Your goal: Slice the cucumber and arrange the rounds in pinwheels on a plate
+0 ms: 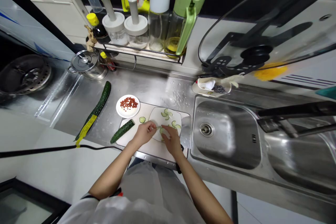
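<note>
Above a white square plate (155, 112), my left hand (145, 133) pinches the edge of a thin cucumber slice (158, 128). My right hand (172, 140) has thumb and forefinger at another pale green slice (161, 130), close to the left fingertips. Several curved cucumber slices (166, 112) lie on the plate's far part, with more by the right hand. The plate rests on a pale cutting board (152, 148). To the left lie a cut length of cucumber (123, 131) and a single round slice (142, 119). A knife handle (179, 168) partly shows beside the right wrist.
A small white dish (120, 112) of red berries overlaps the board's far left corner. Farther left lies a whole cucumber (101, 101) with a yellow tag. A steel sink (228, 136) is on the right; a lidded pot (89, 64) and a shelf of jars (136, 29) stand behind.
</note>
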Demonstrator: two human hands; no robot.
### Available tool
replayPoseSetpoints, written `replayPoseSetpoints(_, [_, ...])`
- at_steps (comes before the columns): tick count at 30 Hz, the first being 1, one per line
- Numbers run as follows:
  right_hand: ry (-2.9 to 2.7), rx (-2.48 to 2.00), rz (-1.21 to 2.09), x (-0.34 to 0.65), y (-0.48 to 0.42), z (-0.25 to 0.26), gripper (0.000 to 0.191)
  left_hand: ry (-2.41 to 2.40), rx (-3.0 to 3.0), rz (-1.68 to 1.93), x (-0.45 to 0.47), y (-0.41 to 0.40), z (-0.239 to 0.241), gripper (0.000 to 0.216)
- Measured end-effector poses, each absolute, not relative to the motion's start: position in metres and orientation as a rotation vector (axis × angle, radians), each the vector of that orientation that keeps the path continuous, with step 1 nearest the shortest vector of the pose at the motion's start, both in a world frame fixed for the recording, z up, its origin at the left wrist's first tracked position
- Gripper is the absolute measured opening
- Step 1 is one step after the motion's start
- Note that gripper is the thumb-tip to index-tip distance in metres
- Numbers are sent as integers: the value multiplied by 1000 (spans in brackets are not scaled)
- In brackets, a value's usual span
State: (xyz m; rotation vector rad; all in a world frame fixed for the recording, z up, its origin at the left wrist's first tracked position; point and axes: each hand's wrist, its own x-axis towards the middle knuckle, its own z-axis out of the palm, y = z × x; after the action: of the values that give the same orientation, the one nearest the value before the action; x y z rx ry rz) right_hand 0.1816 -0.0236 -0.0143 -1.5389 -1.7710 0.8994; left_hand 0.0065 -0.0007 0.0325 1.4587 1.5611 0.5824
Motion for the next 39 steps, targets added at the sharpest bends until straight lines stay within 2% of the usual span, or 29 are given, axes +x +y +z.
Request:
replayPoseSetpoints(5, [-1506,-1572,1185,185,-14,-12,23,1425,1356,616,16,-1,24,12])
replayPoseSetpoints(10, [-1362,-1575,1321,188,-14,-10,25,1360,1083,627,23,1,14,24])
replayPoseSetpoints(16, [-1420,-1579,1304,192,-15,-3,24,1340,563,515,28,3,7,48])
replayPoseSetpoints(21, [-1558,-1481,1283,199,-13,7,19,1283,390,386,28,4,5,59])
replayPoseSetpoints(33, [-1586,-1466,1489,211,-7,8,17,1227,267,597,24,4,-6,49])
replayPoseSetpoints(39, [-1634,-1578,1405,213,-2,-10,19,1363,542,689,22,-1,-8,26])
